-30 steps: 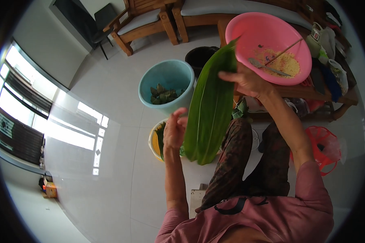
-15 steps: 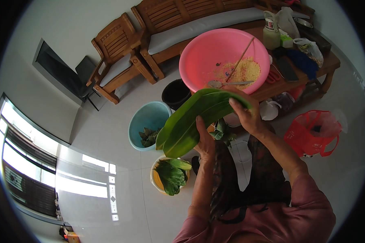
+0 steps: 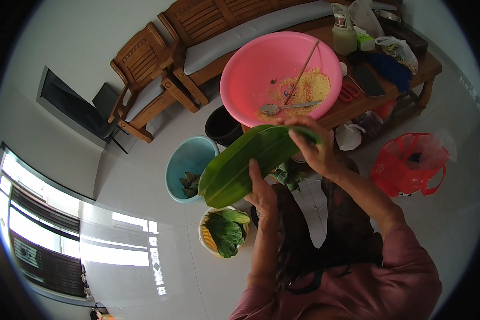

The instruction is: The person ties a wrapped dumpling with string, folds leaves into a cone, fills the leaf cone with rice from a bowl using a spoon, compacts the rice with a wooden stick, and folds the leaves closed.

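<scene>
Long green leaves [image 3: 232, 173], laid one over another, are held across my lap between both hands. My left hand [image 3: 264, 193] grips them low at the middle, its thumb lying on the upper face. At the right end, my right hand [image 3: 317, 149] pinches the leaves, which curl up there. Just beyond stands a large pink basin [image 3: 239, 64] with yellowish grain [image 3: 313, 88], a metal spoon [image 3: 272, 109] and a thin stick [image 3: 305, 66] in it. Below the right hand, green leaf-wrapped bundles [image 3: 288, 177] are partly hidden.
On the floor at left stand a blue basin [image 3: 175, 165] with leaf-wrapped parcels, a black bucket [image 3: 218, 128] and a yellow-white basket [image 3: 207, 240] of leaves. A wooden table [image 3: 424, 80] carries red scissors [image 3: 349, 92] and a flask [image 3: 344, 40]. A red bag [image 3: 402, 170] is at right.
The leaves have closed together from a slight fan into one overlapping stack and shifted a little left. Both hands keep hold. The whole view has turned slightly.
</scene>
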The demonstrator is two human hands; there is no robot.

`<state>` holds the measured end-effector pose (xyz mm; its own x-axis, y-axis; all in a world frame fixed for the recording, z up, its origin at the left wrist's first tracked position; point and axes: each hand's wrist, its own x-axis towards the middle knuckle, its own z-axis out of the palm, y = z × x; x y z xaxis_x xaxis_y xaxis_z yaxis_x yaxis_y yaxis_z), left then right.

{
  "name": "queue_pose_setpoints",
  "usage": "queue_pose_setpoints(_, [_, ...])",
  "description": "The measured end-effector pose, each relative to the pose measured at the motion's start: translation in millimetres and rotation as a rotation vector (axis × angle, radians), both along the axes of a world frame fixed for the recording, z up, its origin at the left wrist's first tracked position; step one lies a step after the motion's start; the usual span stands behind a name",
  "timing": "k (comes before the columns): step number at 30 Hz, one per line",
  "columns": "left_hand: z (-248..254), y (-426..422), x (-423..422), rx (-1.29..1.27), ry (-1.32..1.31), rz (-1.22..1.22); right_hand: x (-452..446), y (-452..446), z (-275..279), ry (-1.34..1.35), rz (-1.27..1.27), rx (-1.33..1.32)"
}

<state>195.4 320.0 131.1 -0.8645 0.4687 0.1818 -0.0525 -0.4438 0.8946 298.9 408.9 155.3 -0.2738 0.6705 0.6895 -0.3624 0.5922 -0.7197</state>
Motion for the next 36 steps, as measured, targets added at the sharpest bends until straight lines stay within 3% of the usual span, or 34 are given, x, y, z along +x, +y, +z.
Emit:
queue_pose_setpoints(3, [0.6, -4.1, -2.0, 0.162, -0.164, -0.038, -14.7, 1.8, -14.9, 0.279, 0.204, -0.447])
queue_pose_setpoints(9, [-1.5, -6.6, -2.6, 0.263, -0.084, 0.048, -19.8, -8.1, -12.6, 0.293, 0.200, -0.468])
queue_pose_setpoints(12, [-3.3, -7.4, -2.8, 0.092, 0.183, 0.189, -12.9, -18.3, -4.9, -0.019, -0.036, -0.060])
queue_pose_setpoints(15, [-7.1, -9.5, -0.6, -0.040, 0.423, 0.253, -14.4, -20.9, -5.7, -0.106, -0.155, 0.381])
queue_pose_setpoints(18, [-6.0, -12.4, -0.1, -0.036, 0.472, 0.141, -18.3, -13.4, -6.7, -0.262, -0.208, 0.741])
queue_pose_setpoints(21, [-3.3, -16.8, -0.8, -0.009, 0.320, 0.039, -20.1, -10.7, -9.9, -0.402, -0.288, 0.898])
queue_pose_setpoints(24, [-24.0, -13.4, -16.7, -0.042, 0.496, 0.046, -18.2, -9.2, -11.1, -0.466, -0.277, 0.999])
queue_pose_setpoints(27, [-30.5, -18.7, -23.8, -0.253, 0.560, 0.044, -17.0, -5.8, -10.5, -0.520, -0.254, 1.097])
queue_pose_setpoints(30, [-24.5, -23.7, -27.0, -0.208, 0.972, 0.143, -17.6, -4.1, -11.9, -0.526, -0.223, 1.133])
queue_pose_setpoints(36, [-18.4, -28.6, -31.8, -0.143, 1.288, 0.194, -20.3, 1.2, -16.8, -0.548, -0.194, 1.274])
